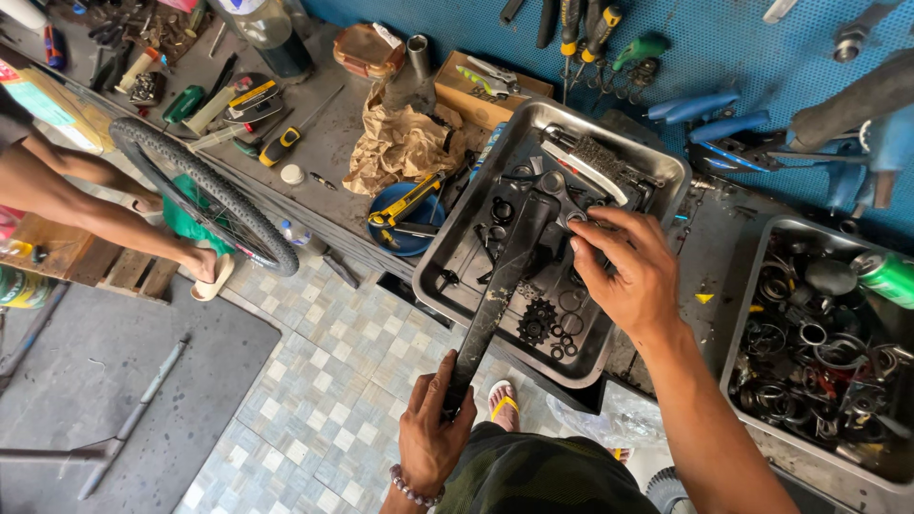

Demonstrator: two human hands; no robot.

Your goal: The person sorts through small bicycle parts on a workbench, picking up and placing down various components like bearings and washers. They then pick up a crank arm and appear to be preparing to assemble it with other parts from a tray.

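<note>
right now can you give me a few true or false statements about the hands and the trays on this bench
1. The left hand grips the lower end of a long black tool. True.
2. The right hand rests on the floor. False: it reaches into the metal tray, fingers on dark parts.
3. A black sprocket lies in that tray. True.
4. The bicycle wheel lies inside the tray. False: it hangs off the bench edge to the left.
5. The second tray on the right holds only paper. False: it holds metal rings and parts.
</note>
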